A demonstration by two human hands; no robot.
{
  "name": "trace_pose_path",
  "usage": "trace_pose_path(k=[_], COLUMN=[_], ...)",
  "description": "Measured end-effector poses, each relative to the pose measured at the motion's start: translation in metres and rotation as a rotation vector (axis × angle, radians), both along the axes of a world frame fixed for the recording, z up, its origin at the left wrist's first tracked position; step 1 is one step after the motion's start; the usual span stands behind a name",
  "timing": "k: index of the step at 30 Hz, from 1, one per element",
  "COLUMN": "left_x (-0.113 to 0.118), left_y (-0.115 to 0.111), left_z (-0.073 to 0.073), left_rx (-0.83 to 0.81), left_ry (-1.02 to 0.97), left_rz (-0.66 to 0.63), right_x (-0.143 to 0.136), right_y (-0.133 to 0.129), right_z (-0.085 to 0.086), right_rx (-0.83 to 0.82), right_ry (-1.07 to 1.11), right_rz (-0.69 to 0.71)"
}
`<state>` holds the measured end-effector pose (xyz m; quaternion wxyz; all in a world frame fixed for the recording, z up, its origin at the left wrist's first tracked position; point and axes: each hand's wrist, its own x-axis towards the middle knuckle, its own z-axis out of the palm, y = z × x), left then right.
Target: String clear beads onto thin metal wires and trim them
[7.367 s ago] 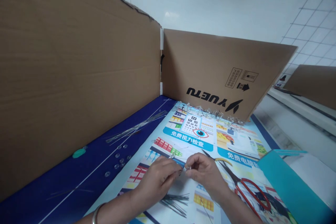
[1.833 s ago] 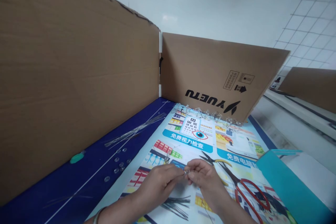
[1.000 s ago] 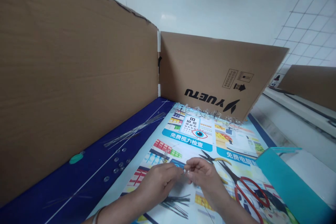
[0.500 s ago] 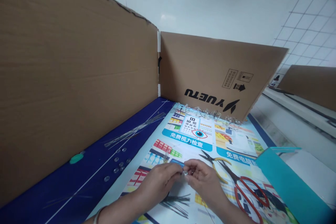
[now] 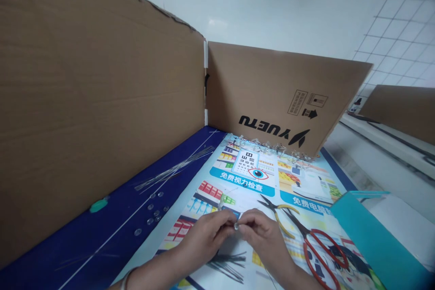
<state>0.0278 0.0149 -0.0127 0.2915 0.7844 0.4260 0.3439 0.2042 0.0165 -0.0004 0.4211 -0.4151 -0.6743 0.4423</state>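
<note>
A small clear bead (image 5: 236,226) is pinched between the fingertips of my left hand (image 5: 211,234) and my right hand (image 5: 261,234), which nearly meet over the printed sheet (image 5: 204,180). Thin wire shows faintly above the left fingers and below the right hand. Under my hands lies a bundle of short dark wires (image 5: 228,266). Several clear beads (image 5: 150,207) are scattered on the blue surface at the left, near a bundle of long wires (image 5: 175,168). Yellow-handled pliers (image 5: 284,219) and red-handled scissors (image 5: 322,249) lie to the right of my right hand.
Tall cardboard panels (image 5: 102,95) stand at the left and back (image 5: 272,90). Along the back panel's foot lie several wired bead pieces (image 5: 272,147). A teal folder (image 5: 377,235) is at the right, and a green blob (image 5: 99,205) sits at the left.
My right hand has turned slightly, and its fingers are closer together around the bead. The bead has shifted slightly left. The wire above my left hand has changed position.
</note>
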Motion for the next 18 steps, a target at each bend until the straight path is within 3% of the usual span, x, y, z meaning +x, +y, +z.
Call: trace_pose_path(k=[7,12,18], left_x=[-0.0019,-0.0033,-0.0017], left_y=[-0.0021,-0.0008,-0.0005], left_z=[0.0082,0.0043,0.0024], left_rx=[0.118,0.193,0.183], left_ry=[-0.015,-0.081,0.014], left_rz=[-0.063,-0.059,-0.053], right_x=[-0.0016,-0.0027,-0.0028], right_y=[-0.0035,-0.0063,-0.0064], right_z=[0.0054,0.0044,0.0043], right_rx=[0.124,0.126,0.148], right_ry=[-0.111,-0.107,-0.129], right_rz=[-0.028,-0.033,0.001])
